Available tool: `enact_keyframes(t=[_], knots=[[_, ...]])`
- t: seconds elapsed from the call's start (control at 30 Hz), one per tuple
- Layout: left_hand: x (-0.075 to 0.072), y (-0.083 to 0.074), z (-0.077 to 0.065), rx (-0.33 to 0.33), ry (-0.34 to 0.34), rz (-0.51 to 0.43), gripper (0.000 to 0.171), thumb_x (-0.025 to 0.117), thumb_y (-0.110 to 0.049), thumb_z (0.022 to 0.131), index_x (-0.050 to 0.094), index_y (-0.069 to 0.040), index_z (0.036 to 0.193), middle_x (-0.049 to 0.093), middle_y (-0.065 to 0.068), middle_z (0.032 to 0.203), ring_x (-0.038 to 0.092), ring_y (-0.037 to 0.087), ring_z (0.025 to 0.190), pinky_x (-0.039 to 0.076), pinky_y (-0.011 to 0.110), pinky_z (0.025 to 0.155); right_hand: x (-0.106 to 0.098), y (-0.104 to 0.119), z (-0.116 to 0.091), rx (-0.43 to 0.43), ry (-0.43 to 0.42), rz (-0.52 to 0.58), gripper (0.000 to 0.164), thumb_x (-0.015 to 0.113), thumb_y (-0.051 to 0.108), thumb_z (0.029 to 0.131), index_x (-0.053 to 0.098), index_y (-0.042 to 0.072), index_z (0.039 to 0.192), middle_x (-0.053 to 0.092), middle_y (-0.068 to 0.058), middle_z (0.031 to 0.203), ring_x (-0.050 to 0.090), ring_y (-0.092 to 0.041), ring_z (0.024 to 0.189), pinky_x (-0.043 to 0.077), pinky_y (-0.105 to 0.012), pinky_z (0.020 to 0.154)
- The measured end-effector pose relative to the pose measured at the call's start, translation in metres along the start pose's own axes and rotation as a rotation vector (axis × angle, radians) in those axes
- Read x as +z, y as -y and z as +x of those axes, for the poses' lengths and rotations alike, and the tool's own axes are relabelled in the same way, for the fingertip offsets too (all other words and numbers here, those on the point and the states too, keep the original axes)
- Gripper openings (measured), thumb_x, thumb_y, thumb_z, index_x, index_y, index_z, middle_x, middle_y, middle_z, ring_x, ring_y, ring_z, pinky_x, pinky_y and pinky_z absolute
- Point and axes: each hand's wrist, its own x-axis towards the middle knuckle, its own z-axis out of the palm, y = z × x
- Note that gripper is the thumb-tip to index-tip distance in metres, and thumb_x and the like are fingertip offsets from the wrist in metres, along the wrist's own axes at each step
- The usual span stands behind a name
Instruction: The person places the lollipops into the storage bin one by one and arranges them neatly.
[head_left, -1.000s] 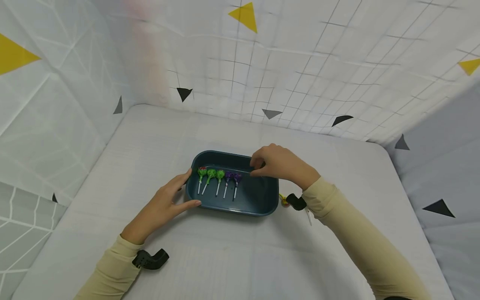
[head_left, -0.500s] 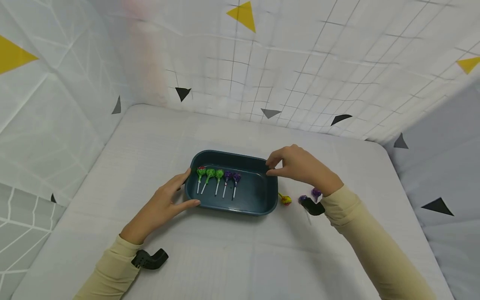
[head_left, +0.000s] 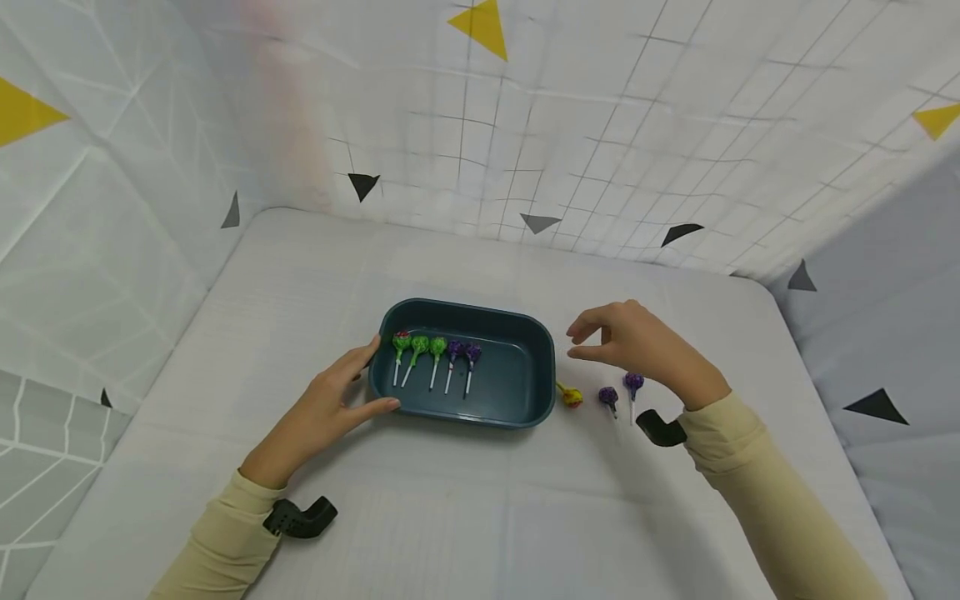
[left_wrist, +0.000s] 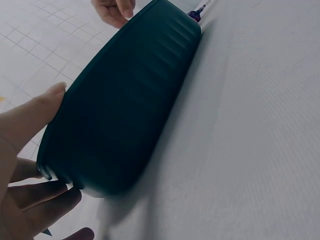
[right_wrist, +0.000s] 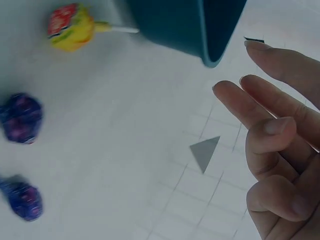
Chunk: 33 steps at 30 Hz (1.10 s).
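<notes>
My left hand (head_left: 322, 417) holds the left end of a dark teal tray (head_left: 517, 421), thumb at the near rim and fingers against the end wall. In the left wrist view, the tray's side (left_wrist: 120, 100) fills the middle. Inside lie green lollipops (head_left: 419, 347) and purple lollipops (head_left: 471, 355) in a row, sticks toward me. My right hand (head_left: 637, 346) hovers right of the tray, thumb and forefinger apart with nothing between them. Below it on the table are a yellow-and-red lollipop (head_left: 572, 397) and two purple lollipops (head_left: 608, 398).
A white cloth covers the table (head_left: 450, 508). Behind it stands a white sheet wall (head_left: 420, 142) with grid lines and triangle marks. Side sheets (head_left: 885, 333) close in left and right. The tray's right half is bare, and its raised wall faces the loose lollipops.
My right hand has moved right, from over the tray to beside it, uncovering the loose lollipops. The left hand, tray and lollipops in it have stayed put.
</notes>
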Motion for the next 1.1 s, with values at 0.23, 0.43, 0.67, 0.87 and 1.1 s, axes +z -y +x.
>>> enact_keyframes(t=[0.23,0.43,0.67,0.87,1.1], knots=[[0.000,0.001,0.000,0.002,0.000,-0.002,0.097,0.082,-0.034,0.093,0.026,-0.006,0.165,0.037,0.018,0.162,0.049,0.042,0.136,0.043,0.061,0.108,0.006,-0.015,-0.019,0.065,0.010,0.004,0.024,0.084,0.023,0.091,0.079,0.009,0.109,0.075,0.003,0.101,0.060,-0.016,0.074,0.053,-0.035,0.064],[0.000,0.002,0.000,0.012,-0.002,0.003,0.096,0.082,-0.034,0.093,0.026,-0.005,0.165,0.037,0.019,0.161,0.051,0.042,0.134,0.044,0.060,0.107,0.016,-0.030,-0.033,0.101,0.014,0.012,0.026,0.085,0.021,0.090,0.079,0.005,0.111,0.076,0.001,0.102,0.058,-0.016,0.072,0.052,-0.035,0.062],[0.000,0.002,0.001,0.020,0.000,0.009,0.096,0.082,-0.033,0.093,0.026,-0.005,0.165,0.038,0.019,0.161,0.052,0.041,0.133,0.045,0.060,0.106,0.027,-0.045,-0.042,0.122,0.019,0.040,0.025,0.085,0.018,0.090,0.079,0.004,0.110,0.076,-0.003,0.104,0.064,-0.016,0.077,0.055,-0.034,0.067],[0.000,0.002,0.001,0.024,-0.001,0.008,0.096,0.082,-0.033,0.093,0.026,-0.005,0.165,0.038,0.019,0.161,0.052,0.041,0.133,0.045,0.059,0.106,0.035,-0.054,-0.045,0.154,0.032,0.033,0.024,0.086,0.021,0.089,0.080,0.006,0.107,0.074,0.000,0.096,0.061,-0.019,0.081,0.053,-0.035,0.067],[0.000,0.002,0.001,0.027,0.000,0.011,0.096,0.083,-0.032,0.092,0.026,-0.005,0.165,0.038,0.019,0.161,0.052,0.041,0.132,0.046,0.060,0.105,0.043,-0.060,-0.050,0.166,0.052,0.040,0.023,0.087,0.020,0.087,0.080,0.008,0.106,0.062,0.001,0.079,0.052,-0.019,0.073,0.046,-0.032,0.059]])
